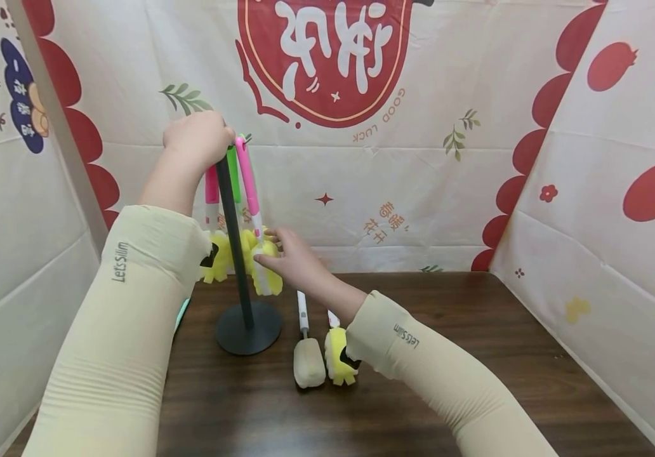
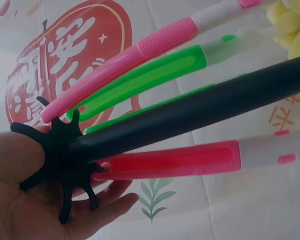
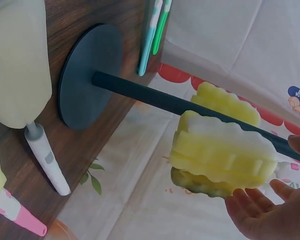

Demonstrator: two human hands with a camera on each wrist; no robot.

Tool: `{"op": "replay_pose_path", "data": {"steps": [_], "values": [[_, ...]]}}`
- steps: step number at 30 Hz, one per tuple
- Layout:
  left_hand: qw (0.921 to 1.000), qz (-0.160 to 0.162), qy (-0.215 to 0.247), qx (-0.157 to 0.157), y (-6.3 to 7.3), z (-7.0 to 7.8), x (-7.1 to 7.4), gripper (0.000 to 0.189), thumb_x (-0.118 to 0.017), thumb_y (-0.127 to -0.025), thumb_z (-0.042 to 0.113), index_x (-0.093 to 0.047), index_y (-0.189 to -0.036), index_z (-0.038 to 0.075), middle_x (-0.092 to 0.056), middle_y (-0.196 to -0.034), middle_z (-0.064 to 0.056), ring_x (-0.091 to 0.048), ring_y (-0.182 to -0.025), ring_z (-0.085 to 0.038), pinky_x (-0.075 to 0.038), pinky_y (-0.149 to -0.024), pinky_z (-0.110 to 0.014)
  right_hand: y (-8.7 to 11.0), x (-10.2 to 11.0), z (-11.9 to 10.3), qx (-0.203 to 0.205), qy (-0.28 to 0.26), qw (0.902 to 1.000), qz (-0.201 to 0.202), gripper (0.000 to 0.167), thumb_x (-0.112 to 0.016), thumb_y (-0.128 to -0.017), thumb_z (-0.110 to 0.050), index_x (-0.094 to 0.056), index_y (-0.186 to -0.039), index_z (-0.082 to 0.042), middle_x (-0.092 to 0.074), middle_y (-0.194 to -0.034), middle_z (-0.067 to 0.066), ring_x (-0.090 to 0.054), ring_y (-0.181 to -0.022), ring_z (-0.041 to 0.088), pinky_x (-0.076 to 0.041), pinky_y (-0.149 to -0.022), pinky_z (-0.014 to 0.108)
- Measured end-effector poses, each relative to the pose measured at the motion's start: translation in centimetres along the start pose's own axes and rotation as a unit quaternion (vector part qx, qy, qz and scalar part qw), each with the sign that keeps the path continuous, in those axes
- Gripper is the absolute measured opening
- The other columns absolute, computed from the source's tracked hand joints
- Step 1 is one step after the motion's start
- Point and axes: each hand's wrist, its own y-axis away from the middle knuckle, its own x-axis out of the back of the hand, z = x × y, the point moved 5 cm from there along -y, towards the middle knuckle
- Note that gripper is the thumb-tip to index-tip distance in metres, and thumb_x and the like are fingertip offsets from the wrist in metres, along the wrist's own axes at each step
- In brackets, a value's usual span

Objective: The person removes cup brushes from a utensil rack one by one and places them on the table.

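Note:
A black stand (image 1: 238,254) with a round base rises from the table, its top a ring of hooks (image 2: 60,145). My left hand (image 1: 198,136) grips that hooked top, thumb on one side and fingers curled under the other. Sponge brushes hang from the hooks by their handles: a pink one (image 1: 249,181), green ones (image 2: 150,77) and a darker pink one (image 2: 175,160). Their yellow sponge heads (image 3: 225,145) surround the pole. My right hand (image 1: 296,257) is at the front pink brush's head, fingers spread and loosely bent; its fingertips (image 3: 242,200) appear to touch the sponge's edge.
On the brown table (image 1: 419,330), right of the base, lie a beige-headed brush (image 1: 308,363) and a yellow-headed brush (image 1: 337,355). Blue (image 3: 149,45) and green handles (image 3: 161,30) lie at the stand's other side. Printed cloth walls (image 1: 327,190) enclose the back and sides.

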Motion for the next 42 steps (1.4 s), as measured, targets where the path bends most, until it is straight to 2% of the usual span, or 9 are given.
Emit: {"op": "replay_pose_path", "data": {"steps": [8,13,16,20,27,33,42], "values": [[0.9983,-0.017,0.028,-0.048,-0.1,0.2,-0.3,0.045,-0.034,-0.1,0.027,-0.053,-0.13,-0.001,-0.056,-0.103,-0.018,-0.053,-0.092,-0.032,-0.042,-0.08,-0.047,0.2,-0.2,0.5,0.007,-0.014,0.9999,-0.005,0.063,-0.071,-0.09,-0.026,-0.043,-0.143,-0.004,-0.048,-0.139,0.012,-0.052,-0.117,0.023,-0.049,-0.091,0.033],[0.997,-0.028,0.035,-0.064,-0.1,-0.1,-0.2,0.045,-0.032,-0.1,0.024,-0.051,-0.13,-0.003,-0.055,-0.107,-0.02,-0.051,-0.096,-0.034,-0.04,-0.084,-0.05,0.3,-0.6,0.6,0.015,-0.008,0.9998,-0.015,0.063,-0.072,-0.089,-0.024,-0.044,-0.142,-0.004,-0.049,-0.135,0.012,-0.054,-0.112,0.021,-0.049,-0.09,0.031],[0.9967,-0.031,0.029,-0.069,-0.2,-0.1,-0.2,0.043,-0.032,-0.1,0.024,-0.051,-0.128,-0.003,-0.055,-0.106,-0.02,-0.05,-0.096,-0.034,-0.039,-0.085,-0.05,0.4,-0.6,0.6,0.018,-0.005,0.9997,-0.015,0.057,-0.072,-0.089,-0.021,-0.048,-0.138,-0.003,-0.052,-0.128,0.011,-0.055,-0.105,0.021,-0.05,-0.084,0.03],[0.9967,-0.035,0.027,-0.069,-0.1,0.0,-0.1,0.044,-0.03,-0.1,0.024,-0.05,-0.129,-0.003,-0.054,-0.108,-0.02,-0.05,-0.097,-0.035,-0.039,-0.086,-0.05,0.6,-0.4,0.7,0.021,0.004,0.9997,-0.01,0.049,-0.071,-0.09,-0.02,-0.054,-0.132,-0.003,-0.055,-0.122,0.01,-0.054,-0.101,0.02,-0.049,-0.079,0.03],[0.9975,-0.036,0.019,-0.058,0.0,0.1,-0.1,0.045,-0.029,-0.1,0.026,-0.05,-0.129,-0.003,-0.054,-0.105,-0.02,-0.049,-0.095,-0.033,-0.039,-0.083,-0.05,0.8,-0.1,0.8,0.021,-0.01,0.9997,-0.002,0.043,-0.07,-0.09,-0.018,-0.057,-0.128,-0.002,-0.054,-0.124,0.011,-0.055,-0.106,0.023,-0.051,-0.081,0.03],[0.9976,-0.037,0.021,-0.055,-0.2,0.2,-0.2,0.046,-0.03,-0.101,0.028,-0.05,-0.129,-0.002,-0.053,-0.103,-0.018,-0.049,-0.094,-0.033,-0.039,-0.081,-0.049,1.2,0.4,1.0,0.012,-0.032,0.9994,0.006,0.043,-0.069,-0.09,-0.016,-0.057,-0.129,-0.001,-0.052,-0.125,0.011,-0.056,-0.106,0.024,-0.053,-0.078,0.029],[0.9975,-0.034,0.025,-0.056,-0.3,0.6,-0.1,0.047,-0.03,-0.102,0.033,-0.051,-0.127,-0.001,-0.054,-0.102,-0.018,-0.049,-0.095,-0.033,-0.039,-0.081,-0.048,1.7,1.7,1.2,0.023,-0.035,0.9989,0.021,0.042,-0.069,-0.09,-0.016,-0.058,-0.128,-0.002,-0.053,-0.126,0.01,-0.056,-0.104,0.025,-0.053,-0.077,0.029]]}}
